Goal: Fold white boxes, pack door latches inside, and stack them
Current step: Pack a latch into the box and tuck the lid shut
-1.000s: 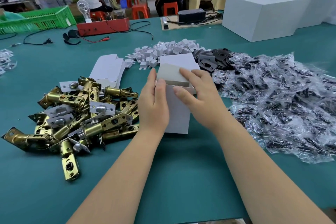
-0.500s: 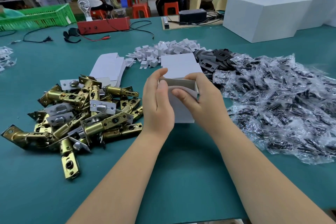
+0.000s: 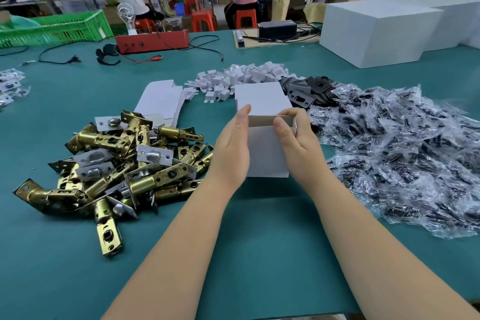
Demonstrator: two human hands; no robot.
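A pile of brass door latches (image 3: pixel 122 163) lies at the left of the green tabletop (image 3: pixel 233 254), with a stack of flat white box blanks (image 3: pixel 161 101) just behind it. At centre, a person's left hand (image 3: pixel 231 153) presses flat against the left side of an upright white box (image 3: pixel 267 150) while the right hand (image 3: pixel 298 143) grips its right side, thumb on the front face and fingers curled over the open top rim; the box is clamped between the two hands and its lid flap stands open at the back. Behind it sits a heap of small white card inserts (image 3: pixel 241 78), then dark strike plates (image 3: pixel 306 91). A spread of clear bags of black parts (image 3: pixel 405 150) covers the right, with large white boxes (image 3: pixel 376 31) at the far right
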